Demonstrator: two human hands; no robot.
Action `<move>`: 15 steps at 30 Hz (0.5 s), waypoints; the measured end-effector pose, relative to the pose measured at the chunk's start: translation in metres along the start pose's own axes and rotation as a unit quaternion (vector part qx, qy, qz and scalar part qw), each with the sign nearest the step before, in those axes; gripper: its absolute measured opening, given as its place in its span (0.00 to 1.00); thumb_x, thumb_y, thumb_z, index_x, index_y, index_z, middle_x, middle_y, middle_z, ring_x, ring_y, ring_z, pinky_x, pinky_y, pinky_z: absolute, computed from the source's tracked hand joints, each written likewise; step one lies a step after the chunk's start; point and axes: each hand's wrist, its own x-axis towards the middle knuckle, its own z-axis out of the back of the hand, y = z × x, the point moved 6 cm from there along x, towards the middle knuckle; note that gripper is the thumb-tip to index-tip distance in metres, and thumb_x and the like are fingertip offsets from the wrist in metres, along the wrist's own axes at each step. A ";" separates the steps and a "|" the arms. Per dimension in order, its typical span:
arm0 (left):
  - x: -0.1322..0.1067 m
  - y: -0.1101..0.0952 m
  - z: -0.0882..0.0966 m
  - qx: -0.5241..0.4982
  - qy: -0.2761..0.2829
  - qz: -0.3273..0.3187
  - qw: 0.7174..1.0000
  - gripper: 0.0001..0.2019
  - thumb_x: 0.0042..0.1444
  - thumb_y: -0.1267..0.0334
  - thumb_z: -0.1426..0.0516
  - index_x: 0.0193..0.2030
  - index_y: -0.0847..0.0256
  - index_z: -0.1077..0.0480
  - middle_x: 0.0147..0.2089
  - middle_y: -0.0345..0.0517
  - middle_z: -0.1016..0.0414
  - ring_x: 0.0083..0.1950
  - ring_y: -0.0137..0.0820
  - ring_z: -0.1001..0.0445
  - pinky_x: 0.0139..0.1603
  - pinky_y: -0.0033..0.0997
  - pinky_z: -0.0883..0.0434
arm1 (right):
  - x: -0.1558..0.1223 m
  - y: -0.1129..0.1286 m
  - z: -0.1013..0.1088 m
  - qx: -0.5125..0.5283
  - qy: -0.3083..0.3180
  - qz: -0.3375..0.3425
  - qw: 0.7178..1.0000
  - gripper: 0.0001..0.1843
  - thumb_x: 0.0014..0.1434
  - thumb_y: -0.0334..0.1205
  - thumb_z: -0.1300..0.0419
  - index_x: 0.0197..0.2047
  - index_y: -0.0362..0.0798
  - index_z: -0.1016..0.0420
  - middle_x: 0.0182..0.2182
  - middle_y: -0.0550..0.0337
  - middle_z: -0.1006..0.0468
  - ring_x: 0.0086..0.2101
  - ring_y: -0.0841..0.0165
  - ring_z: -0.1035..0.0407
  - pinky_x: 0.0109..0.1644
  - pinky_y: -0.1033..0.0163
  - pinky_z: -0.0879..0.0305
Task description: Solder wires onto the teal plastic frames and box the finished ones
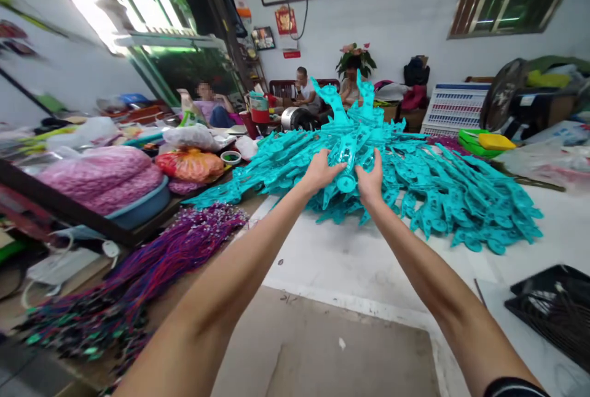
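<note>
A large heap of flat teal plastic pieces (461,194) spreads across the white-covered table (322,262). My left hand (323,171) and my right hand (370,179) reach into its near middle, a short way apart. Between them they grip a bunch of the teal plastic pieces (346,154), thumbs on the near side and turned inward. A round disc end of one piece shows just below the thumbs. Most of my fingers are hidden behind the pieces. Two long forked pieces stand up out of the heap beyond my hands.
Bundles of red and blue wires (184,249) lie at the left, beside a blue basin (142,203) of pink items. A black tray (553,311) with dark cables sits at the right. Green and yellow baskets (488,140) stand behind the heap. Several people sit in the background.
</note>
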 end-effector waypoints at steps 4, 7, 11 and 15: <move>-0.087 -0.026 -0.008 -0.035 -0.033 -0.062 0.997 0.24 0.54 0.54 0.36 0.52 0.66 0.34 0.52 0.56 0.29 0.59 0.49 0.31 0.61 0.52 0.34 | -0.081 0.042 0.072 -0.024 -0.026 0.042 0.998 0.41 0.58 0.40 0.45 0.73 0.47 0.51 0.69 0.49 0.41 0.68 0.59 0.45 0.71 0.47 0.46; -0.177 -0.041 -0.017 -0.087 -0.026 -0.068 0.994 0.22 0.57 0.52 0.40 0.52 0.63 0.35 0.53 0.56 0.29 0.60 0.48 0.31 0.63 0.52 0.34 | -0.163 0.060 0.123 -0.038 -0.033 0.009 0.999 0.40 0.59 0.44 0.44 0.72 0.48 0.48 0.68 0.51 0.39 0.68 0.59 0.44 0.71 0.48 0.44; -0.305 -0.036 -0.037 -0.165 0.033 -0.001 0.986 0.20 0.61 0.51 0.44 0.56 0.57 0.35 0.54 0.54 0.28 0.60 0.43 0.29 0.61 0.46 0.30 | -0.287 0.054 0.172 -0.062 -0.022 -0.074 0.995 0.38 0.60 0.47 0.43 0.72 0.58 0.46 0.67 0.58 0.37 0.66 0.60 0.40 0.68 0.48 0.38; -0.402 -0.013 -0.063 -0.185 0.081 0.063 0.977 0.20 0.60 0.51 0.44 0.56 0.58 0.33 0.59 0.58 0.28 0.62 0.44 0.29 0.62 0.48 0.30 | -0.382 0.028 0.202 -0.084 0.000 -0.132 0.988 0.37 0.58 0.44 0.42 0.70 0.58 0.43 0.66 0.59 0.35 0.65 0.60 0.39 0.68 0.47 0.37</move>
